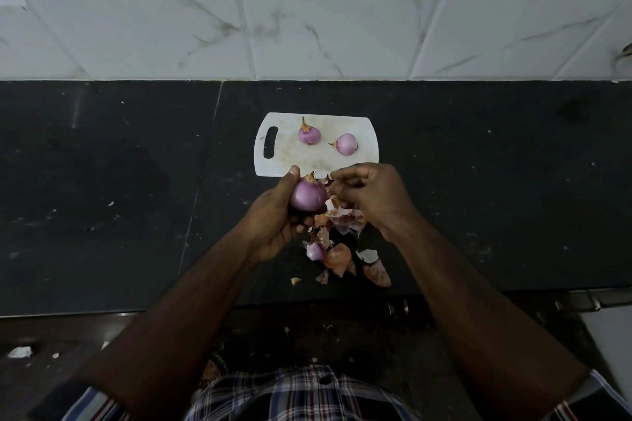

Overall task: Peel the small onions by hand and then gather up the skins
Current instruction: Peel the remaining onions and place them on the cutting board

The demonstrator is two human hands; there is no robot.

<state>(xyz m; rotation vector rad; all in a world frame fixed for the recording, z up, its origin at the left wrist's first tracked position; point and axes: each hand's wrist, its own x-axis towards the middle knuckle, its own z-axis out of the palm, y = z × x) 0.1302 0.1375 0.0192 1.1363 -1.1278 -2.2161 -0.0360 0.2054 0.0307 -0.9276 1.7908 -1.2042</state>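
My left hand (273, 215) grips a small purple onion (307, 195), mostly bare of skin, just in front of a white cutting board (280, 164). My right hand (372, 195) is beside it, its fingertips pinching a strip of skin at the onion's right side. Two peeled onions lie on the board: one at the back (308, 134), one to its right (346, 143). A pile of loose onion skins (338, 249) lies on the black counter under and in front of my hands.
The black counter (119, 181) runs left to right, with a marbled white tile wall (307, 10) behind it. The counter's front edge is near my body, and small scraps (20, 351) lie on the dark floor below.
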